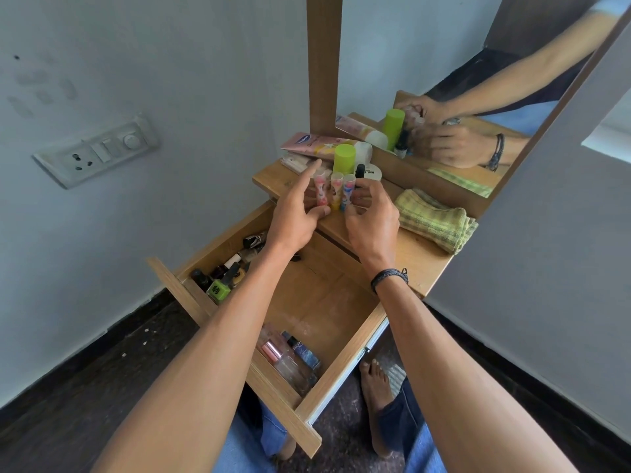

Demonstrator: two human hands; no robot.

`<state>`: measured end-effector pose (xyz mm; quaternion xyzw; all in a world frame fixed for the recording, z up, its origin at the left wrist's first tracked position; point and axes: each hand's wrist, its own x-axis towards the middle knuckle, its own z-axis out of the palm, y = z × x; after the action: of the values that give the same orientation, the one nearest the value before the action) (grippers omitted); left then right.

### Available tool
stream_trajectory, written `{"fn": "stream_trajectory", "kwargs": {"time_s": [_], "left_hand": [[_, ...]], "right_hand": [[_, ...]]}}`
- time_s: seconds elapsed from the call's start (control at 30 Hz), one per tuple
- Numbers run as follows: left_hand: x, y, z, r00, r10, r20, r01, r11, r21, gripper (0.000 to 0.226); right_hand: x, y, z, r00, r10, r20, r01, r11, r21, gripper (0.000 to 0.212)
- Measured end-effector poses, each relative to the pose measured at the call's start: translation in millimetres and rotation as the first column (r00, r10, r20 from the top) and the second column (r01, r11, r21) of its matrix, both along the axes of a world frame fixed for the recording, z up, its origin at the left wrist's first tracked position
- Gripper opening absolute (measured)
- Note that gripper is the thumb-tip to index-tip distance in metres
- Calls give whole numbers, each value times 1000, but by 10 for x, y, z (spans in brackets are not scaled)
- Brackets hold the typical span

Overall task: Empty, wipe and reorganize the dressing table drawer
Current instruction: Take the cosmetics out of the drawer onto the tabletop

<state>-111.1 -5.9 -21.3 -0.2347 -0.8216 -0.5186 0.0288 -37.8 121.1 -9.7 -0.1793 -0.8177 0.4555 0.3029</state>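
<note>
Drawer (309, 295) of the dressing table: pulled fully out, wooden floor mostly bare.

Contents, two groups:
- Back-left corner of drawer: cluster of small nail polish bottles (227, 273), mostly dark-capped. One bright green bottle (218, 290) sits at the near end of the cluster, against the left wall. Exact count not readable; the left forearm covers part of it.
- Front corner of drawer, against the front panel: clear perfume bottles (288, 361) lying down, one with a pink-gold cap, plus a dark blue patterned bottle (305, 352) beside them.

Worktop (411, 259), behind the drawer:
- Pink tube (320, 190), yellow tube (336, 191) and blue tube (348, 192) stand upright in a tight row, just past the drawer's back edge.
- Beyond these: lime green cylinder (344, 159), upright; a black-capped bottle (359, 172); a white round tin (374, 173); a pink cream tube (312, 145) lying flat.
- Folded green-and-yellow cloth (434, 222), behind the drawer's right side, at the foot of the mirror (444, 63).

Hands:
- Left hand (296, 215): grip narrow on the pink tube, thumb at its base, fingers behind it, index finger straight and lifted clear.
- Right hand (373, 218): grip curled round the blue tube, thumb in front, fingertips behind. Dark wristband (389, 276) on this wrist.
</note>
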Motion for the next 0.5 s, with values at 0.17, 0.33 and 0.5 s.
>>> {"fn": "stream_trajectory", "kwargs": {"time_s": [0.17,0.33,0.5], "left_hand": [[12,11,72,999,-22,-29,22,1000,-8,77],[-11,90,49,997,71,-10,-71,997,-21,71],[-4,138,31,987,158,-6,-158,987,-24,60]], "right_hand": [[2,-12,-4,1000,-26,-6,26,1000,6,34],[5,-10,7,999,-44,17,44,999,17,36],[-2,-8,6,996,-65,63,63,997,33,37]]}}
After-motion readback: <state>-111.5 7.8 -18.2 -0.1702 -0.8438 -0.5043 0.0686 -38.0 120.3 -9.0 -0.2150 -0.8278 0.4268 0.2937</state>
